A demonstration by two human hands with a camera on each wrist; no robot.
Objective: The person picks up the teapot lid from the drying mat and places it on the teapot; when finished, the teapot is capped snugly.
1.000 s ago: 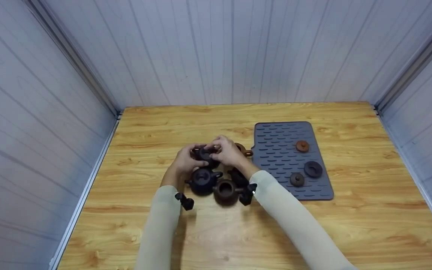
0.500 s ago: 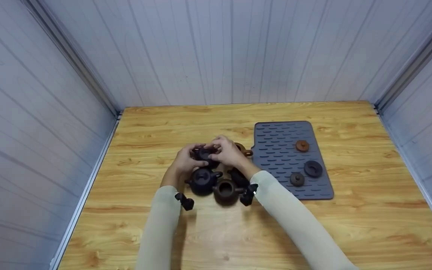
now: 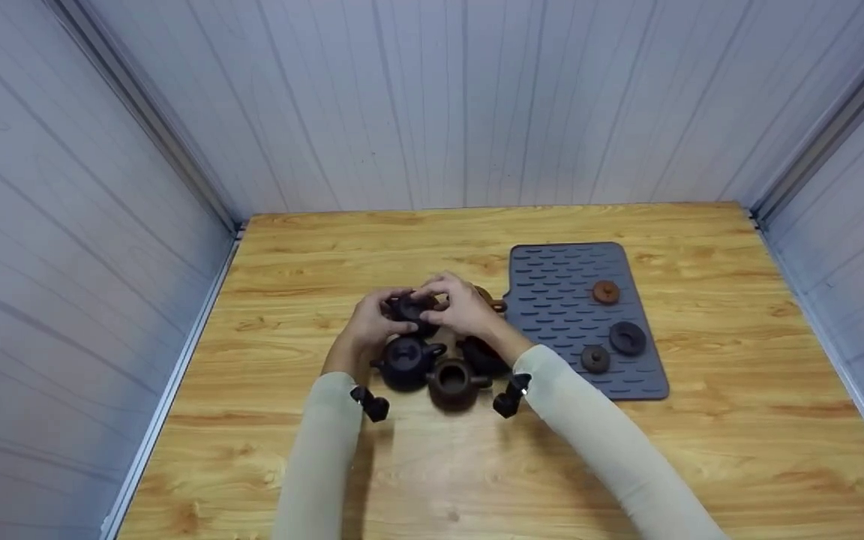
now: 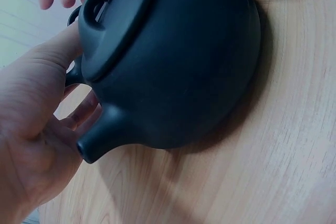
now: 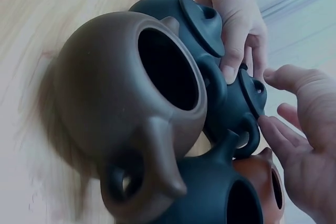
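Observation:
Fingers and thumb of my left hand (image 3: 373,321) hold a small dark teapot (image 3: 415,313), the farther of two dark ones at the left of a cluster. Its lid (image 5: 251,88) sits on top. Over that lid is my right hand (image 3: 468,309), fingers spread apart; in the right wrist view its fingertips are close beside the lid, and contact is hard to tell. The nearer dark teapot (image 4: 184,61), lid on, stands by my left wrist. A brown teapot (image 3: 452,385) without lid, a dark open teapot (image 5: 205,187) and an orange-brown open teapot (image 5: 262,182) stand alongside.
A grey ribbed mat (image 3: 552,300) lies to the right, bearing an orange-brown lid (image 3: 606,292), a dark lid (image 3: 628,339) and a brown lid (image 3: 595,359). The wooden table (image 3: 447,465) meets panelled walls at the back and sides.
My right hand and forearm have shifted slightly to the right, uncovering more of the dark open teapot. My left hand keeps its hold on the far dark teapot.

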